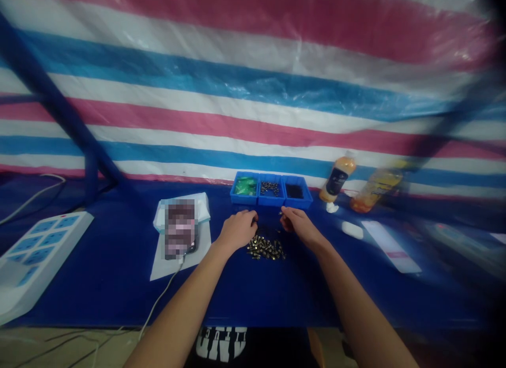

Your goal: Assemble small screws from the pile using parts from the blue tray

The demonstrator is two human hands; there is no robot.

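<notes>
On the counter (276, 299), blue bins (271, 201) stand in line, likely for easy reach. The left hand (240, 228) curls by the metal pile (265, 248) in front of them, grip hidden from me; the right hand (296, 220) pinches what seems one piece (281, 213).

The heaped pieces (265, 249) looked metallic and shiny. From them, the trays (271, 200) at twelve o'clock were smooth plastic, the bottles (377, 191) towards two were plastic, and the sheet (161, 268) at nine was matt paper. The striped backdrop (253, 94) looked like glossy, creased plastic.
</notes>
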